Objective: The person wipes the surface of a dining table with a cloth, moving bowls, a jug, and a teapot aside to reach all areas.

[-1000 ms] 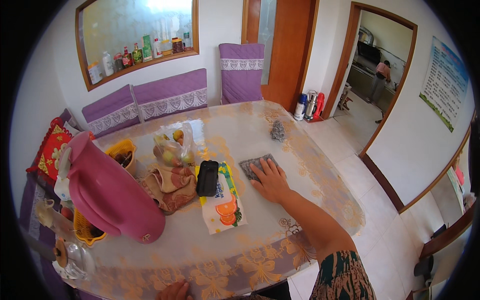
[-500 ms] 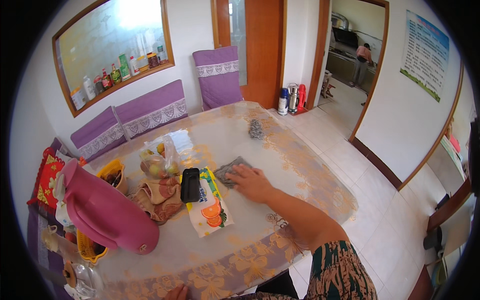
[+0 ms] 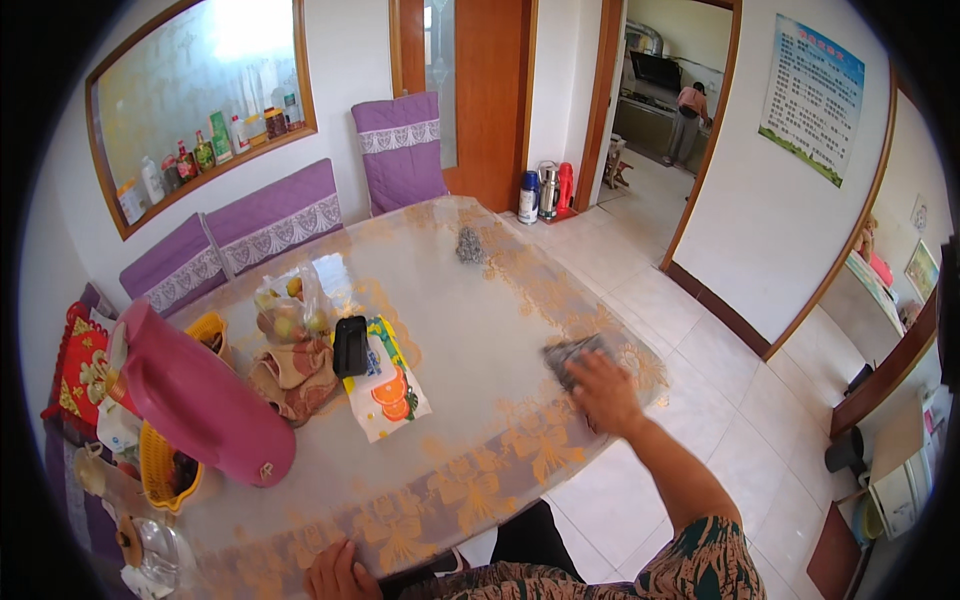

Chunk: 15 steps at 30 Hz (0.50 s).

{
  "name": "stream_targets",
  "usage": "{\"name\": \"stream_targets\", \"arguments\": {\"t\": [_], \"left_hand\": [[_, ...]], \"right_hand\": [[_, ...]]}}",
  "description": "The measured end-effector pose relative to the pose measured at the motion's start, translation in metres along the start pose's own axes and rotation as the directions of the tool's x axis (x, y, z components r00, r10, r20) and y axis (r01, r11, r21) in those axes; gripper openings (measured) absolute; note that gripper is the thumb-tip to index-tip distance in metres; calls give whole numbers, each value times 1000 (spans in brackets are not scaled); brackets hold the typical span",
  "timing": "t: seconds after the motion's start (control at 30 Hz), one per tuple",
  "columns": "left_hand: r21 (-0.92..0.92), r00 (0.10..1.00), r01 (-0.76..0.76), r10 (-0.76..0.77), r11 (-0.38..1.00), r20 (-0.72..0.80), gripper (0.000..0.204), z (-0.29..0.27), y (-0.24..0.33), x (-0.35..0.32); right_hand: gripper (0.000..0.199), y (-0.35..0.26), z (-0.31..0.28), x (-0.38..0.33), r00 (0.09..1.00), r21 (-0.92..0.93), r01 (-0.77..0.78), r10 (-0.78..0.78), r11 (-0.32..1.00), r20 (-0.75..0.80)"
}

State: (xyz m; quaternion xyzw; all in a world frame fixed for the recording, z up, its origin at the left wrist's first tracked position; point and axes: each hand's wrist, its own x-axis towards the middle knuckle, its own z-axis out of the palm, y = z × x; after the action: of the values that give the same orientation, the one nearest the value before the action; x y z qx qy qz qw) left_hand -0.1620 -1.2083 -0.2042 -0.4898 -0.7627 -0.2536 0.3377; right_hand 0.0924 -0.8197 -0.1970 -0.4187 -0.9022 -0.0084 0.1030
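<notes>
My right hand (image 3: 603,388) lies over a grey cloth (image 3: 575,357), pressed onto the tabletop near the right corner. The cloth's far part shows beyond the fingertips; the rest is under my hand. At the table's near edge my left hand (image 3: 340,572) rests with its fingers laid on the tabletop, holding nothing. A clear cover with gold flower patterns lies over the table (image 3: 430,285). Another grey, crumpled clump (image 3: 469,246) sits toward the far end.
On the left stand a pink thermos jug (image 3: 205,400), yellow baskets (image 3: 165,465) and a glass pot (image 3: 150,550). Beside them lie a brown towel (image 3: 293,378), a bag of fruit (image 3: 290,305), a wipes pack (image 3: 390,395) and a black tray (image 3: 351,346). A person (image 3: 688,120) stands in the far room.
My right hand has moved right and nearer with the grey cloth, toward the table's right corner. More of my left hand shows at the near edge. The view has shifted to the right.
</notes>
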Motion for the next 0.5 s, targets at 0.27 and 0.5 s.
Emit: {"name": "stream_targets", "arguments": {"t": [0.27, 0.5], "left_hand": [[-89, 985, 80, -65, 993, 161, 23, -3, -9, -13], [-187, 972, 109, -66, 976, 225, 24, -10, -4, -8]], "right_hand": [[50, -69, -6, -75, 924, 206, 376, -349, 903, -156], [41, 30, 13, -26, 866, -26, -408, 377, 913, -329]]}}
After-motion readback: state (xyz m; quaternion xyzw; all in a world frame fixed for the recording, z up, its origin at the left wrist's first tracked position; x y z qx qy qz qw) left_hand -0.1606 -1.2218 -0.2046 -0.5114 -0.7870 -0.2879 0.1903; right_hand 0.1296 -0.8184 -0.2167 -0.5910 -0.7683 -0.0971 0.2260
